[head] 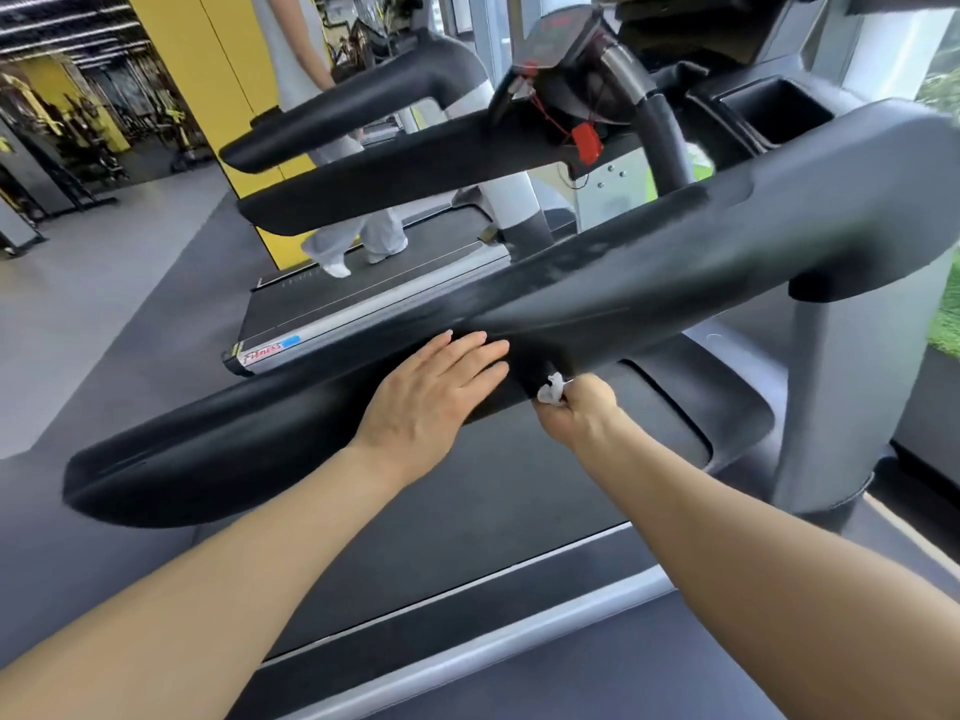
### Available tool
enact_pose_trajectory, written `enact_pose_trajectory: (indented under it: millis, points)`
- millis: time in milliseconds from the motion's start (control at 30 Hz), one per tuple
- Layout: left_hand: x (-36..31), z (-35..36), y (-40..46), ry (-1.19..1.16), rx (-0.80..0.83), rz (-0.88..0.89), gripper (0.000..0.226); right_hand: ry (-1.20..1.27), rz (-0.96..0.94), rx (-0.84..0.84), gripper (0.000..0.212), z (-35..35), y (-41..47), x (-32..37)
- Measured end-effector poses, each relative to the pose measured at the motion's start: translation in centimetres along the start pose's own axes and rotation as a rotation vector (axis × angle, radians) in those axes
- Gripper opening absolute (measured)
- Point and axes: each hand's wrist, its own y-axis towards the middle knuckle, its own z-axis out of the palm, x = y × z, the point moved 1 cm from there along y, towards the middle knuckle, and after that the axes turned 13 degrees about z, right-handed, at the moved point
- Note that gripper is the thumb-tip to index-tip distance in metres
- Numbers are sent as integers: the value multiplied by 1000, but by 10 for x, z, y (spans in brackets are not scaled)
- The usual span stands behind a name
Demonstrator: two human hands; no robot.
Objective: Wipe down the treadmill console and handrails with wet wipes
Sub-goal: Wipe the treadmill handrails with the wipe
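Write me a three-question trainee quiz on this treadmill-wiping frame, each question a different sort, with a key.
1. True or false: the left hand lies flat with straight fingers on the near black handrail.
2. Which hand holds the crumpled white wet wipe? A) left B) right C) neither
3. Fill in: the red safety clip hangs below the ____.

Key: 1 true. 2 B: the right hand grips the wipe against the underside of the handrail. 3 console.

Two bare forearms, no sleeves apparently, hands [431, 392] without rings
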Motion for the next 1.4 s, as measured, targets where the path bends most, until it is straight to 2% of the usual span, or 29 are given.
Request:
enact_pose_trajectory:
  millis: [100, 167, 200, 300, 400, 533, 600, 633, 700, 800, 1000, 1100, 1200, 1333, 1400]
  points:
    - [20, -8, -38, 35, -2, -75, 55, -72, -24, -5, 26, 4, 12, -50]
    - [32, -11, -55, 59, 23, -112, 61, -41, -36, 9, 38, 6, 16, -79]
    - [38, -13, -62, 74, 42, -125, 67, 4, -26, 20, 43, 6, 17, -89]
    - [49, -13, -69, 62, 62, -152, 74, -62, -24, -14, 47, 8, 15, -93]
    - [53, -6, -68, 29, 85, -150, 71, -119, -27, -88, 46, 12, 14, -64]
    - [55, 0, -70, 41, 130, -141, 64, -66, -244, -201, 38, 20, -5, 5]
    - [56, 0, -70, 46, 122, -119, 65, 19, -333, -148, 33, 20, -11, 35]
    - [57, -1, -69, 43, 118, -112, 65, -6, -412, -173, 33, 19, -5, 45]
    - [57, -1, -68, 39, 92, -111, 64, -10, -445, -192, 26, 17, 6, 48]
    - [57, -2, -68, 17, 100, -119, 64, -88, -415, -206, 29, 17, 18, 26]
    - [56, -3, -69, -38, 82, -101, 63, -51, -256, -158, 30, 13, 17, -61]
    - [57, -8, -71, -102, 62, -104, 70, -56, -257, -163, 28, 13, 11, -110]
    - [62, -12, -78, -174, 107, -31, 71, -16, -277, -93, 30, 12, 16, -156]
    - [87, -18, -130, -260, 53, -13, 67, -27, -253, -114, 39, 11, 37, -219]
    - [100, -21, -169, -268, 86, 5, 65, -24, -219, -151, 38, 9, 40, -259]
